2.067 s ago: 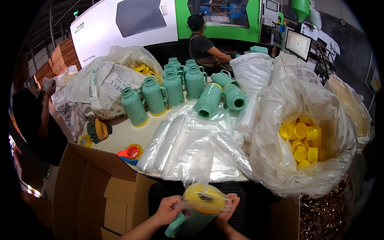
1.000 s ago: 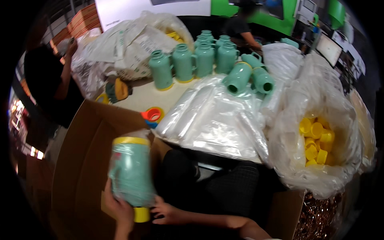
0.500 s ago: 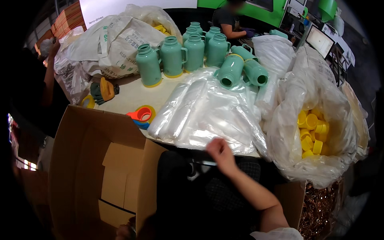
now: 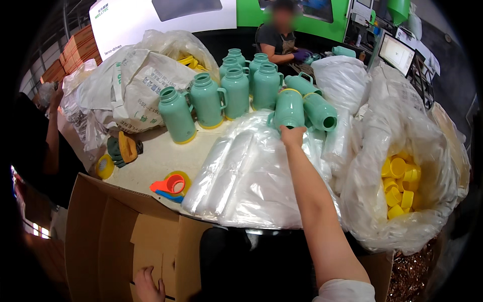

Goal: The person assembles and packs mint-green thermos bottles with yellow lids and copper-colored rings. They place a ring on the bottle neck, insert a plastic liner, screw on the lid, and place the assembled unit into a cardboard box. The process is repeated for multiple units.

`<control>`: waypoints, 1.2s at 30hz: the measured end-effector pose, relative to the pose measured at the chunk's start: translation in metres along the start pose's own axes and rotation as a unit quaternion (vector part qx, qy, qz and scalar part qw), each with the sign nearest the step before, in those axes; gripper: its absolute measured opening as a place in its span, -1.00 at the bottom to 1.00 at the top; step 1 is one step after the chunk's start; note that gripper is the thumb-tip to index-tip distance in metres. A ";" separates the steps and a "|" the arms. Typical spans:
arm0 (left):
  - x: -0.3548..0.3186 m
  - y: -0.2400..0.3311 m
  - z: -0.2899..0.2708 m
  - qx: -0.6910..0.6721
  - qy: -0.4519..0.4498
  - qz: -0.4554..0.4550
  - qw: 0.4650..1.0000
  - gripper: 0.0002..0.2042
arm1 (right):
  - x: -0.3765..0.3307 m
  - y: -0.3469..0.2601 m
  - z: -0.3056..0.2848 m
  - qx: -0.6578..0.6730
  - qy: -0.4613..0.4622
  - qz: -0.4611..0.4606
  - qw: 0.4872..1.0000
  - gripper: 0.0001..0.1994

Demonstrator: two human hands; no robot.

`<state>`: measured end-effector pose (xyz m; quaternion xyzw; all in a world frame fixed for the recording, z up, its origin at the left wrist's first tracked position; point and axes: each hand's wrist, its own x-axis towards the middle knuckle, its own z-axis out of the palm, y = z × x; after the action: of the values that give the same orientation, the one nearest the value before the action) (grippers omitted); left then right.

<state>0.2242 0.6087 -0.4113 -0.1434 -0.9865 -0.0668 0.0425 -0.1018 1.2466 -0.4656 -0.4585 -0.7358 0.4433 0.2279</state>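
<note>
My right hand [image 4: 293, 135] is closed on the mouth end of a green thermos jug [image 4: 290, 108] that lies on its side, mouth toward me. Beside it lies another green jug [image 4: 321, 111], open mouth facing me, with one more jug [image 4: 301, 83] behind. Under my right forearm spreads a stack of clear plastic bags [image 4: 261, 186]. Several upright green jugs [image 4: 176, 115] with handles and yellow bases stand to the left of these. My left hand [image 4: 148, 286] is low over the cardboard box [image 4: 113, 221], fingers apart, holding nothing that I can see.
On the table's left are an orange tape dispenser [image 4: 173, 184], a yellow tape roll [image 4: 104, 166] and a glove [image 4: 124, 149]. A large white sack [image 4: 136, 90] lies behind. At right, a plastic-lined bag [image 4: 370, 201] holds yellow caps [image 4: 400, 186]. A co-worker [image 4: 275, 43] sits opposite.
My right hand has reached forward from the table's near edge and taken hold of the lying jug. My left hand has come further into view over the box. The view has shifted slightly.
</note>
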 end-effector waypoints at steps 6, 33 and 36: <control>0.106 0.096 0.029 -0.134 0.097 0.139 0.976 -0.38 | -0.103 0.044 -0.164 0.165 -0.092 -0.116 0.975 -0.38; 0.119 0.246 0.056 -0.628 -0.346 0.045 0.696 -0.23 | -0.277 0.340 -0.597 -0.486 0.125 -0.080 0.861 -0.86; 0.123 0.241 0.026 -0.618 -0.328 0.067 0.711 -0.26 | -0.271 0.322 -0.594 -0.460 0.121 -0.114 0.872 -0.90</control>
<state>0.1746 0.8756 -0.3953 -0.2160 -0.6644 -0.6078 -0.3775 0.6200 1.3327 -0.4246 -0.4748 -0.8701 -0.0330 0.1277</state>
